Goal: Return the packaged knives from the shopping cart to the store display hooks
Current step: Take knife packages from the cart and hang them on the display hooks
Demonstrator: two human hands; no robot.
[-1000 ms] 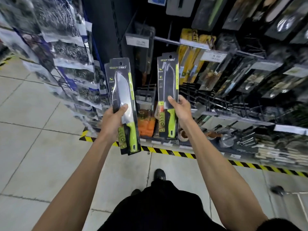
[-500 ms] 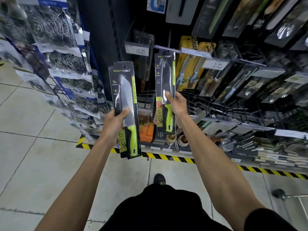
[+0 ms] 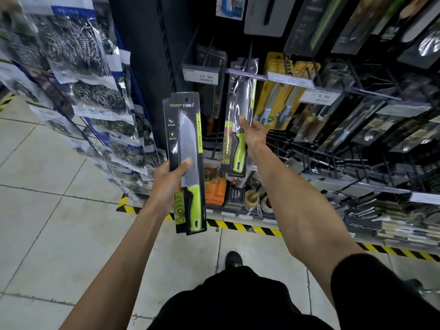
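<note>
1. As seen from the head view, the only view supplied, the person holds one packaged knife in each hand before a hook display of kitchen tools.
2. The left hand (image 3: 167,184) is closed on the first packaged knife (image 3: 187,163): the thumb presses the clear front at mid-length and the fingers wrap behind the card. This package hangs in open air above the tiled floor (image 3: 47,222), apart from the shelving.
3. The right hand (image 3: 253,134) pinches the second packaged knife (image 3: 238,120) at the junction of blade and green handle. Its top edge sits at the display hook (image 3: 247,76), next to the price tag (image 3: 206,77). Whether the hang hole has engaged the hook cannot be told.
4. Orientation: both packages stand nearly upright, long axis vertical, hang hole uppermost, blade tip up, handle down. The second package leans slightly towards the shelf.
5. Handling judgement: each package is likely light, with a stiff card back and a smooth, somewhat slippery blister front. The weight probably sits low, at the handle. A hold at mid-length or below should leave the hang hole clear for threading.
</note>
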